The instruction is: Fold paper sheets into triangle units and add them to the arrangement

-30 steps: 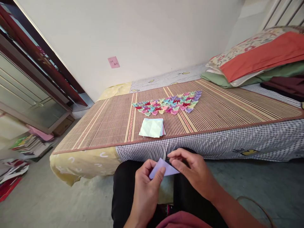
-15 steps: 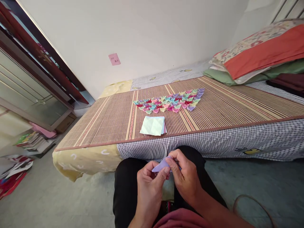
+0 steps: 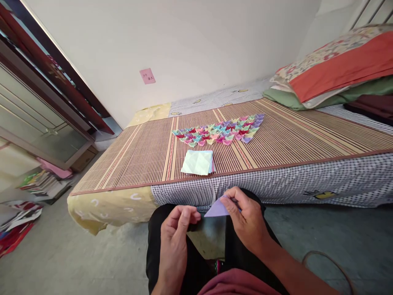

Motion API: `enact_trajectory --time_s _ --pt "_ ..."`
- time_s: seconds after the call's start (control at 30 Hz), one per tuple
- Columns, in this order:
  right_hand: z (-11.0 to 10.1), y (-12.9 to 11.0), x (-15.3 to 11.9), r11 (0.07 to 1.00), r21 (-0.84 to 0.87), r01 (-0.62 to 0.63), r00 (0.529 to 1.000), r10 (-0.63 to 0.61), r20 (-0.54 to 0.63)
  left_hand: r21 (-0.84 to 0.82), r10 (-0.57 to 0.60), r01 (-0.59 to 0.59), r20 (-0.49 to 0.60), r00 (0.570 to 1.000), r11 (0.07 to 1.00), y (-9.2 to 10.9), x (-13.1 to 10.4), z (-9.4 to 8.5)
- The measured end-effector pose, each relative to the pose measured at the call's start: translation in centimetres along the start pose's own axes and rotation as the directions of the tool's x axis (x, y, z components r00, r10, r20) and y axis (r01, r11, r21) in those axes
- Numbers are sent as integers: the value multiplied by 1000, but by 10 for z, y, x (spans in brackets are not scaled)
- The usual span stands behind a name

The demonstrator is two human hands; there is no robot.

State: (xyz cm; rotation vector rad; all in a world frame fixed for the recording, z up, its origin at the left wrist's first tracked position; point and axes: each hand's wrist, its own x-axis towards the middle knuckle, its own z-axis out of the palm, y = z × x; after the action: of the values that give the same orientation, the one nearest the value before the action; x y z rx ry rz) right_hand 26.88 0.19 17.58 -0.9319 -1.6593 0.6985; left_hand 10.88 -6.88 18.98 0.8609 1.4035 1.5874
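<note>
A folded purple sheet of paper (image 3: pixel 216 209) is pinched between the thumb and fingers of my right hand (image 3: pixel 245 219), over my lap. It has a sharp corner that points left, and its right part is hidden by my fingers. Just left of that corner is my left hand (image 3: pixel 177 229), apart from the paper, its thumb resting against curled fingers with nothing seen in them. Ahead on the striped mat lies a stack of paper sheets (image 3: pixel 198 162), a creased pale green one on top. Behind it stand several rows of small colourful folded paper pieces (image 3: pixel 218 132).
A striped mat (image 3: pixel 138 155) covers the bed, whose checked sheet (image 3: pixel 276 188) hangs over the front edge. Pillows (image 3: pixel 334 69) are piled at the back right. A pink note (image 3: pixel 147 76) is on the wall. Books (image 3: pixel 46 184) stand low at the left.
My left hand has let go of the purple paper and moved left. My right hand still holds it, slightly further right, and more of the paper shows.
</note>
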Motion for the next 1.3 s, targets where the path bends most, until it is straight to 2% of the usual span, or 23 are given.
enact_trajectory --time_s 0.1,0.13,0.27,0.37,0.47,0.63,0.77,0.83,0.9,0.97,1.03,1.17,1.3 --pt "2 -7 -2 996 82 -34 994 25 111 21 -114 112 195 974 994 5 -4 8" --pt "3 -9 -3 993 106 -41 991 27 127 10 -141 143 226 964 990 5 -6 13" --pt "4 -17 -4 975 203 -90 984 56 169 -15 -107 110 154 982 994 2 -12 27" --pt "-1 -21 0 958 249 -141 965 78 249 5 -77 77 152 985 997 2 -13 29" --pt "-4 -26 4 959 247 -140 957 66 284 16 -62 61 160 985 998 5 -12 28" --pt "-9 -28 16 960 256 -117 962 46 268 19 -47 45 147 988 999 5 -13 30" --pt "-24 -17 34 964 216 -152 979 116 168 -4 -77 77 112 991 997 4 -8 34" --pt "-31 -13 42 958 224 -180 977 147 154 -64 -93 98 71 993 993 4 -1 38" --pt "-31 -12 49 954 226 -197 965 148 218 -130 -87 92 41 995 987 3 9 43" --pt "-25 -13 54 955 222 -196 946 125 300 -172 -64 69 34 997 983 3 20 50" --pt "-16 -15 60 954 235 -184 944 105 312 -183 -46 52 36 998 982 2 32 55" --pt "-2 -11 86 945 281 -167 952 80 296 -108 -5 20 144 990 994 10 64 59" --pt "0 -1 127 867 431 -249 910 58 410 -24 118 -116 286 951 993 26 109 58"
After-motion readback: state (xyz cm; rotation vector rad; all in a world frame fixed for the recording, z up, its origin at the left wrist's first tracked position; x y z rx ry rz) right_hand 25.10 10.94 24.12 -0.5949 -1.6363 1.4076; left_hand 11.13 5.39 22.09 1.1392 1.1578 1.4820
